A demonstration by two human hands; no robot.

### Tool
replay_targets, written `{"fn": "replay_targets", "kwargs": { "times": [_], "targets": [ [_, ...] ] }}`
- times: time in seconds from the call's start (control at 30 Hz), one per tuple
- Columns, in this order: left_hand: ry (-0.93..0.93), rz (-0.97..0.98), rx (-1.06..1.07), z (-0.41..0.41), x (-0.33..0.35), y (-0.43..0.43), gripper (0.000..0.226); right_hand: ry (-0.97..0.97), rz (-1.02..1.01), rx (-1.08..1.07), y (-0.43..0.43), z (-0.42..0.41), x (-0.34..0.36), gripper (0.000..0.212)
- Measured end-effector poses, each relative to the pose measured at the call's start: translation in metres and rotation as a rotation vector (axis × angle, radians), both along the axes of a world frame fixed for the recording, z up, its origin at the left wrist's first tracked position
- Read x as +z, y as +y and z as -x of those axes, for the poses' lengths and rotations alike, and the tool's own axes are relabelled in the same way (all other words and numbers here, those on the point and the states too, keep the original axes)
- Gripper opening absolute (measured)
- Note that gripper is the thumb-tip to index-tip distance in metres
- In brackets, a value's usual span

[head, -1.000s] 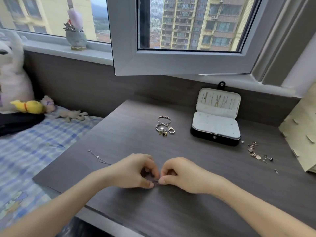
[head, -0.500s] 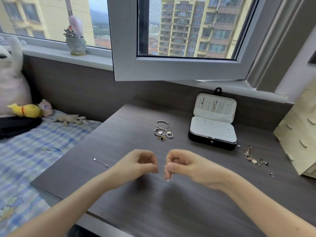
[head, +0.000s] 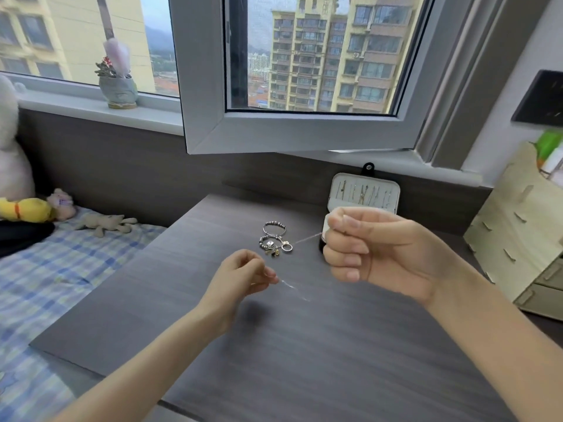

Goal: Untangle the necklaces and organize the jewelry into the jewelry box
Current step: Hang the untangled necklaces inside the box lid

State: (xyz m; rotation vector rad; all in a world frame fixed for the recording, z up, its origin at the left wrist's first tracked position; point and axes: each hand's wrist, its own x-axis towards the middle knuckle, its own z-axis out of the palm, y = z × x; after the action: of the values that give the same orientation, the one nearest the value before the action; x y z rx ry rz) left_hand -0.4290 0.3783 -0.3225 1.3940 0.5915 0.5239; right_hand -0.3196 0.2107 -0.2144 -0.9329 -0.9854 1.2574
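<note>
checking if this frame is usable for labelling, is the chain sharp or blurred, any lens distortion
Head view: the chain is faint and smeared between the left hand and right hand; same view, the window frame leans, daylight is soft.

Bench (head: 304, 360): dark grey wood-grain top, long edge running toward the window wall.

Bracelets and rings (head: 275, 240): a small heap lying flat, beyond the left grip (head: 240, 278) and just left of the right grip (head: 380, 254). One plain ring (head: 287, 247) sits at the heap's right side.

Jewelry box (head: 365, 193): open, lid upright, directly behind the right grip, which hides most of its base.

Wooden organizer (head: 511, 239): pale, well right of the right grip.
</note>
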Motion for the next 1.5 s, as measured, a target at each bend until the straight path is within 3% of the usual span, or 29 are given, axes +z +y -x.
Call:
{"fn": "replay_targets", "kwargs": {
  "times": [0.17, 0.27, 0.33, 0.47, 0.63, 0.73, 0.9, 0.97, 1.1, 1.2, 1.37, 1.5],
  "targets": [
    [-0.125, 0.411, 0.065, -0.019, 0.019, -0.005, 0.016, 0.105, 0.038, 0.062, -0.015, -0.017, -0.011, 0.022],
    [-0.261, 0.626, 0.051, -0.027, 0.03, 0.001, 0.009, 0.13, 0.091, -0.057, -0.027, -0.025, -0.029, 0.03],
    [-0.344, 0.66, 0.054, -0.032, 0.037, 0.004, 0.006, 0.133, 0.151, -0.198, -0.035, -0.029, -0.045, 0.043],
    [-0.285, 0.261, 0.021, -0.044, 0.052, -0.001, 0.016, 0.005, 0.235, -0.456, -0.044, -0.036, -0.079, 0.037],
    [-0.212, -0.342, -0.127, -0.057, 0.071, -0.022, 0.012, -0.046, 0.238, -0.601, -0.05, -0.039, -0.099, 0.043],
    [-0.211, -0.532, -0.211, -0.066, 0.083, -0.037, 0.008, -0.116, 0.268, -0.662, -0.051, -0.039, -0.103, 0.044],
    [-0.145, -0.786, -0.37, -0.082, 0.099, -0.054, 0.005, -0.546, 0.366, -0.8, -0.05, -0.042, -0.095, 0.031],
    [-0.099, -0.869, -0.418, -0.087, 0.105, -0.056, 0.004, -0.603, 0.329, -0.854, -0.047, -0.044, -0.084, 0.033],
    [-0.005, -0.985, -0.46, -0.097, 0.119, -0.061, 0.007, -0.393, 0.209, -0.744, -0.042, -0.051, -0.042, 0.024],
    [0.016, -1.03, -0.464, -0.104, 0.132, -0.061, 0.011, -0.361, 0.181, -0.653, -0.036, -0.057, -0.014, 0.012],
    [-0.075, -1.05, -0.462, -0.113, 0.159, -0.056, 0.014, -0.603, 0.22, -0.725, -0.021, -0.071, 0.021, 0.014],
    [-0.183, -0.927, -0.435, -0.125, 0.174, -0.045, 0.017, -0.692, 0.204, -0.723, -0.015, -0.088, 0.051, 0.019]
  ]
}}
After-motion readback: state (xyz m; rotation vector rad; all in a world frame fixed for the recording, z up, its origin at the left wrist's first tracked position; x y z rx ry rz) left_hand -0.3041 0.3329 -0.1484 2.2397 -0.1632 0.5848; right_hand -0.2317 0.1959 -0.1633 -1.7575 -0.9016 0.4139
